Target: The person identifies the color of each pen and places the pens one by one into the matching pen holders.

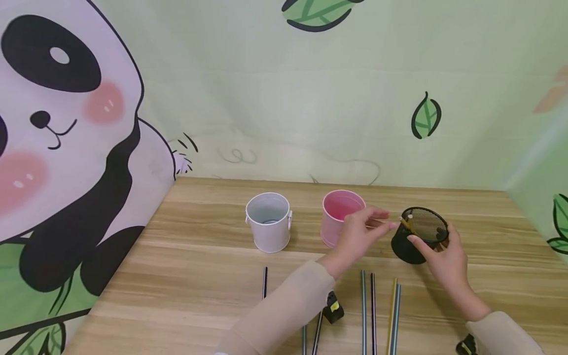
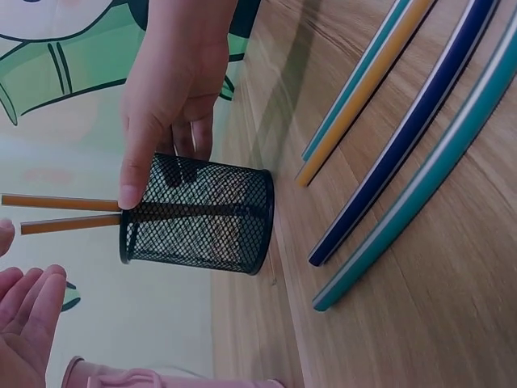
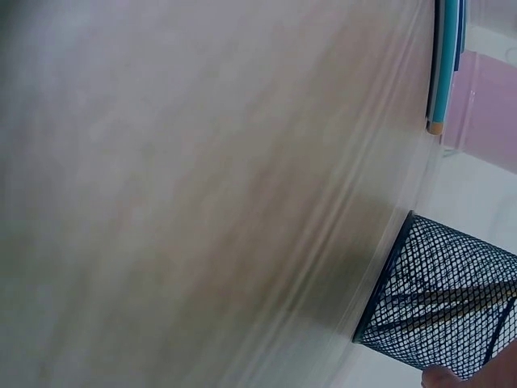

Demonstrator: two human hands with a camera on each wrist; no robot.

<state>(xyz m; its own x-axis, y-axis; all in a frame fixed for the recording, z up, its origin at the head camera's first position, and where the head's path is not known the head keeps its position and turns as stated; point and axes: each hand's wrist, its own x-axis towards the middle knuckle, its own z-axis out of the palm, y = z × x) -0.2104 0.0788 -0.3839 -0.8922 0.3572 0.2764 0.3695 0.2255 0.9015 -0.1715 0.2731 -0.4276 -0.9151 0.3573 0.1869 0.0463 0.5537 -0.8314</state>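
Note:
A black mesh pen holder (image 1: 410, 246) stands at the right of the table, with two yellow pencils (image 2: 69, 225) leaning out over its rim. My right hand (image 1: 448, 261) grips the holder by its side, the thumb near the rim and the fingers round the far side. Close to the upper pencil ends is my left hand (image 1: 355, 239), its fingers extended. In the left wrist view this hand appears apart from the pencils. The right wrist view catches the mesh wall and part of the right hand (image 3: 485, 373).
Left of the holder stand a pink bucket (image 1: 330, 229) and a white bucket (image 1: 271, 236). Several pencils, among them a teal pencil (image 1: 364, 310) and a navy pencil (image 1: 373, 310), lie on the wooden table (image 1: 177, 296). A panda-printed backdrop (image 1: 248, 98) rises behind.

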